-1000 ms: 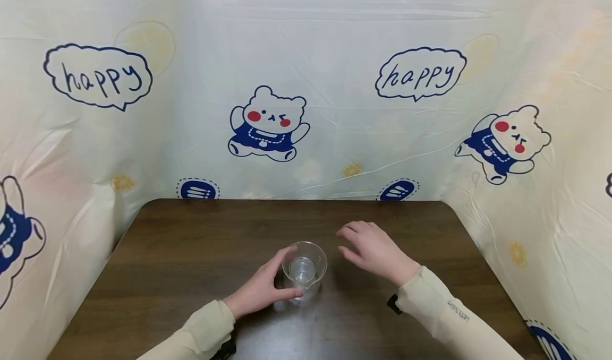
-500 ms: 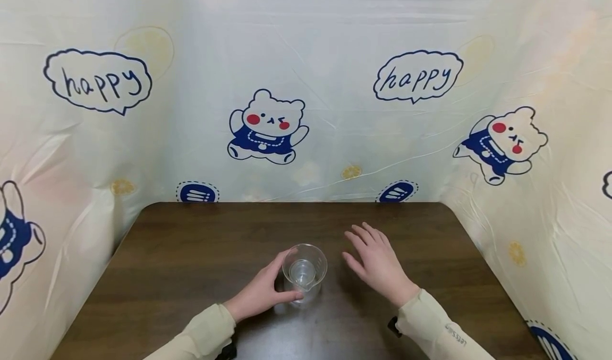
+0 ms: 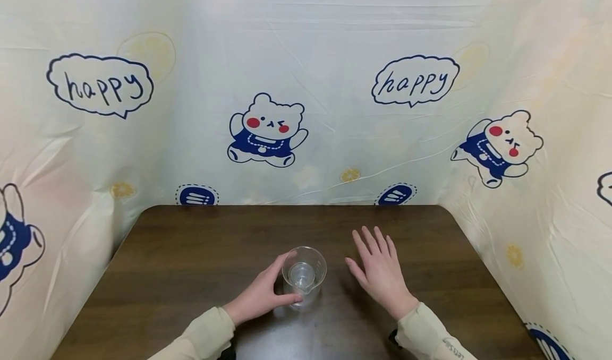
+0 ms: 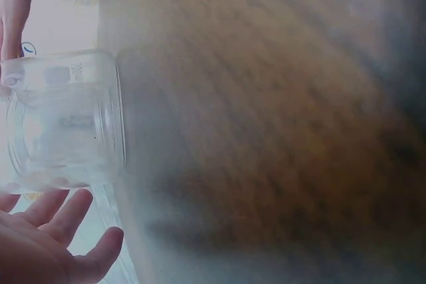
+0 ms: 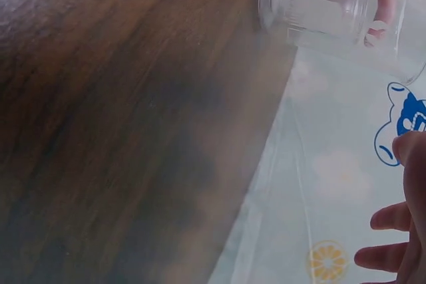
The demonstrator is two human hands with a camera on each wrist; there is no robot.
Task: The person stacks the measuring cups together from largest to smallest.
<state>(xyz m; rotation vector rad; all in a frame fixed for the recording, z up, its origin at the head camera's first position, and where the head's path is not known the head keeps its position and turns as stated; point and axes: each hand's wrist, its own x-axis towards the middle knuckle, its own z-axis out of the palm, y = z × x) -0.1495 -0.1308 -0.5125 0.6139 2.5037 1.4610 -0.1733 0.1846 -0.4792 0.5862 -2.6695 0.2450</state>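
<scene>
A clear glass beaker [image 3: 319,268] stands upright on the brown table. Inside it sits a smaller clear glass vessel [image 3: 302,276], showing through the wall in both wrist views. My left hand [image 3: 255,296] holds the beaker from its left side, thumb at the near wall and fingers round the far wall. To the right of the beaker and apart from it, my right hand [image 3: 381,280] holds nothing, its fingers straight and spread. Fingers of the left hand [image 4: 50,237] show beside the beaker [image 4: 73,71] in the left wrist view.
The dark brown wooden table [image 3: 201,248] has rounded far corners. A pale curtain [image 3: 334,46] printed with bears, lemon slices and "happy" bubbles hangs behind it and along both sides.
My right hand has drawn away to the right from the beaker, and its fingers have straightened and spread. The left hand and beaker keep their place on the table.
</scene>
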